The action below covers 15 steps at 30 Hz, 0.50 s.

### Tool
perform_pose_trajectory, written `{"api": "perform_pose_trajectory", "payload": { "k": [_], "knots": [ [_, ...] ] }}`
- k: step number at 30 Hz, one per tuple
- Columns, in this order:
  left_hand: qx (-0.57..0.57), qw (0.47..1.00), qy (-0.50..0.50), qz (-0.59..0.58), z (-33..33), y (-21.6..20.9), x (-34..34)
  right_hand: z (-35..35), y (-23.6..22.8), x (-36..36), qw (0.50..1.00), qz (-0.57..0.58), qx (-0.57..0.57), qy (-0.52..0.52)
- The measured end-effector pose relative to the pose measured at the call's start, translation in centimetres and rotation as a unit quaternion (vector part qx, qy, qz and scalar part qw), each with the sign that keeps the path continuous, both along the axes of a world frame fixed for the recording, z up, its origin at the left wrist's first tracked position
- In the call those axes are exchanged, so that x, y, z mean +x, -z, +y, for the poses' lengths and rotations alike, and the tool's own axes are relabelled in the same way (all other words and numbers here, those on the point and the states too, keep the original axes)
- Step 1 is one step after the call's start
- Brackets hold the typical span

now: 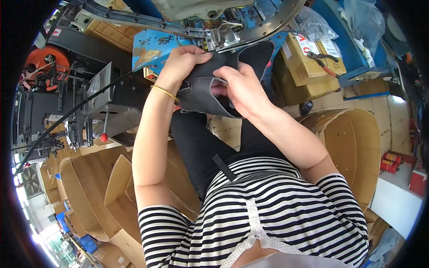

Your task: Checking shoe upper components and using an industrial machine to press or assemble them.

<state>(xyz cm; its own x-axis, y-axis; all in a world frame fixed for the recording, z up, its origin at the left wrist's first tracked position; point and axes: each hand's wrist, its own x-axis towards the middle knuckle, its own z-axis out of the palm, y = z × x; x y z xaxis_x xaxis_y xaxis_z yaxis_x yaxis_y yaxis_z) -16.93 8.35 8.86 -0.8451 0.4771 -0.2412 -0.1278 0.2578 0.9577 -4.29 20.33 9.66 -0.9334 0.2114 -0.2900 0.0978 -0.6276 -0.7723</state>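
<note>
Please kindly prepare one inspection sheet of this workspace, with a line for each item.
Surface: blue machine table, with a worn brown patch.
Job's things: black piece, curved around an opening, close to the metal machine head.
Clutter: pliers on a taped carton; clear plastic bag nearby.
Hands: left hand grips the black piece's upper part; right hand holds its edge, partly inside the opening.
Cables: one black cord-like line crosses the dark machinery at left.
Surroundings: open cardboard boxes on both sides; red cylinders at far right.

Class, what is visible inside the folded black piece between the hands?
Fingers of the right hand show inside the black piece; its front wall covers the deeper interior.
</note>
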Motion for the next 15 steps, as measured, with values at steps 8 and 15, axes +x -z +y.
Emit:
{"api": "perform_pose_trajectory", "payload": {
  "k": [8, 15],
  "knots": [
    [-0.109, 0.993, -0.014, 0.038, 0.75, 0.16, 0.24, 0.64, 0.28, 0.33, 0.999, 0.012, -0.021, -0.025],
    [-0.03, 0.999, -0.009, -0.007, 0.03, 0.02, 0.65, 0.19, 0.98, -0.09, 1.0, 0.018, -0.009, -0.005]
  ]
}}
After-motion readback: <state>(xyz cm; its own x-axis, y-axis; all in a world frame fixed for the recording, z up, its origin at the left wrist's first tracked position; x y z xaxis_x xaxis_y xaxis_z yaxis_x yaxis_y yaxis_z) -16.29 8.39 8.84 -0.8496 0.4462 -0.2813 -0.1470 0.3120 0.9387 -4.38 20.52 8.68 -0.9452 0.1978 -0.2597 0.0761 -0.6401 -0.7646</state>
